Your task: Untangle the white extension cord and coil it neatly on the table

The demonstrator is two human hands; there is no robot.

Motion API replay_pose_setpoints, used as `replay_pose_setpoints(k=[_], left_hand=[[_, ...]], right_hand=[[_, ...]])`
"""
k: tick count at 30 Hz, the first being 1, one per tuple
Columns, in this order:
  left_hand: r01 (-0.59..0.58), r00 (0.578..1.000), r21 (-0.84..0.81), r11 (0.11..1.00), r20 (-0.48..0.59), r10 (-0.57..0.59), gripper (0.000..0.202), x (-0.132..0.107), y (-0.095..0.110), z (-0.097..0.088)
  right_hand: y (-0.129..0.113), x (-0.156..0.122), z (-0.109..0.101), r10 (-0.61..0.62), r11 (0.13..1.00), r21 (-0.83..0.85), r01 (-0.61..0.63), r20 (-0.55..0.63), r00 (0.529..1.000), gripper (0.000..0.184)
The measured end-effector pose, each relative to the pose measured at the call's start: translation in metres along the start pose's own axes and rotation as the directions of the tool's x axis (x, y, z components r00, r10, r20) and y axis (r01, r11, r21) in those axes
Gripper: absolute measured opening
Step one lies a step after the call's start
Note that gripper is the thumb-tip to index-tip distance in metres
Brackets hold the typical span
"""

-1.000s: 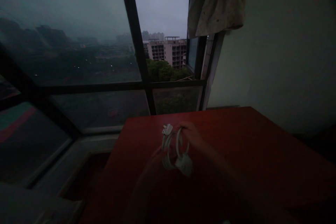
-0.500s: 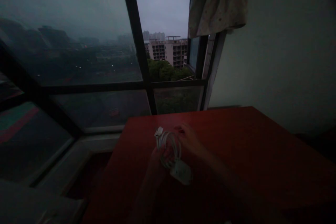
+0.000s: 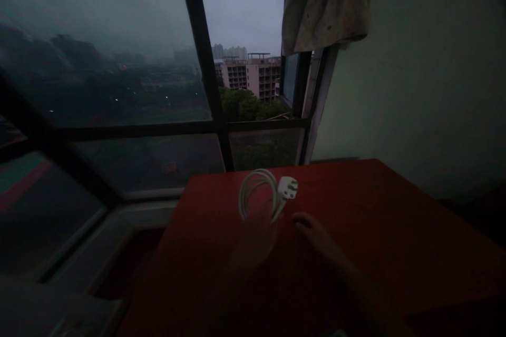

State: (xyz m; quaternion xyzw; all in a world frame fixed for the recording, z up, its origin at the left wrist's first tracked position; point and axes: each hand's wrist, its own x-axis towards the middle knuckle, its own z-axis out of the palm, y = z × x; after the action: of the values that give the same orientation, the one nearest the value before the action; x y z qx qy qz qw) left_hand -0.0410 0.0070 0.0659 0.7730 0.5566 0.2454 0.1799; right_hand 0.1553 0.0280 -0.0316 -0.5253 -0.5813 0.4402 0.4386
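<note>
My left hand (image 3: 259, 237) is closed around the lower part of a coiled white extension cord (image 3: 258, 172), held up over the table. The loops stand above my fingers. At the coil's right side sticks out the white plug (image 3: 288, 188), its pins facing right. The cord's larger white block does not show now. My right hand (image 3: 314, 231) is to the right and a little lower, apart from the cord. Its fingers are loosely bent with a gap at the thumb, and nothing shows in them. The light is dim and my fingers are partly dark.
Beneath my hands is a reddish-brown table (image 3: 356, 210). Behind it rises a dark-framed window (image 3: 213, 126), with buildings and trees outside. A spotted cloth (image 3: 328, 10) hangs at the upper right beside a pale wall (image 3: 411, 89). A pale surface (image 3: 47, 305) lies at the lower left.
My left hand has turned the coil over, so the plug went from its upper left to its right. The white block has gone out of sight. My right hand moved right and down.
</note>
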Motion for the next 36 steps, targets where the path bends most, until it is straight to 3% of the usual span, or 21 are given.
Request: replay_pose_setpoints(k=[2, 5, 8, 13, 16, 19, 22, 24, 28, 32, 36], left_hand=[[-0.133, 0.986, 0.236, 0.963, 0.134, 0.104, 0.034, 0.005, 0.006, 0.010], [-0.244, 0.950, 0.374, 0.895, 0.278, 0.143, 0.027, 0.013, 0.009, 0.030], [-0.321, 0.925, 0.379, 0.868, 0.324, 0.201, 0.022, 0.018, 0.005, 0.056], [-0.412, 0.898, 0.401, 0.818, 0.330, 0.291, 0.018, 0.017, -0.006, 0.099], [-0.414, 0.901, 0.400, 0.818, 0.310, 0.304, 0.022, 0.016, -0.005, 0.110], [-0.425, 0.903, 0.406, 0.809, 0.258, 0.345, 0.041, 0.014, -0.001, 0.110], [-0.424, 0.905, 0.432, 0.796, 0.177, 0.386, 0.043, 0.008, 0.002, 0.109], [-0.395, 0.916, 0.446, 0.803, 0.123, 0.383, 0.037, 0.001, 0.001, 0.111], [-0.347, 0.930, 0.470, 0.812, 0.062, 0.362, 0.029, -0.015, -0.001, 0.116], [-0.365, 0.925, 0.444, 0.818, 0.075, 0.372, 0.032, -0.020, -0.004, 0.115], [-0.371, 0.925, 0.399, 0.839, 0.078, 0.373, 0.031, -0.016, -0.009, 0.114]], right_hand=[[0.006, -0.008, -0.005, 0.079, 0.994, 0.082, -0.078, -0.013, 0.997, 0.028], [0.012, -0.019, -0.012, 0.216, 0.939, 0.280, -0.198, -0.034, 0.976, 0.036], [0.016, -0.029, -0.021, 0.294, 0.881, 0.414, -0.230, -0.097, 0.951, 0.042], [0.019, -0.040, -0.039, 0.312, 0.866, 0.466, -0.179, -0.227, 0.922, 0.049], [0.020, -0.041, -0.044, 0.246, 0.940, 0.307, -0.151, -0.300, 0.922, 0.049], [0.021, -0.037, -0.042, 0.105, 0.993, -0.011, -0.117, -0.373, 0.922, 0.045], [0.025, -0.034, -0.037, -0.091, 0.949, -0.315, -0.028, -0.358, 0.929, 0.040], [0.029, -0.034, -0.034, -0.182, 0.903, -0.429, 0.027, -0.326, 0.928, 0.037], [0.038, -0.039, -0.029, -0.275, 0.826, -0.561, 0.057, -0.312, 0.910, 0.035], [0.041, -0.045, -0.025, -0.339, 0.765, -0.642, 0.057, -0.325, 0.883, 0.035], [0.039, -0.046, -0.024, -0.355, 0.770, -0.635, 0.052, -0.360, 0.863, 0.038]])
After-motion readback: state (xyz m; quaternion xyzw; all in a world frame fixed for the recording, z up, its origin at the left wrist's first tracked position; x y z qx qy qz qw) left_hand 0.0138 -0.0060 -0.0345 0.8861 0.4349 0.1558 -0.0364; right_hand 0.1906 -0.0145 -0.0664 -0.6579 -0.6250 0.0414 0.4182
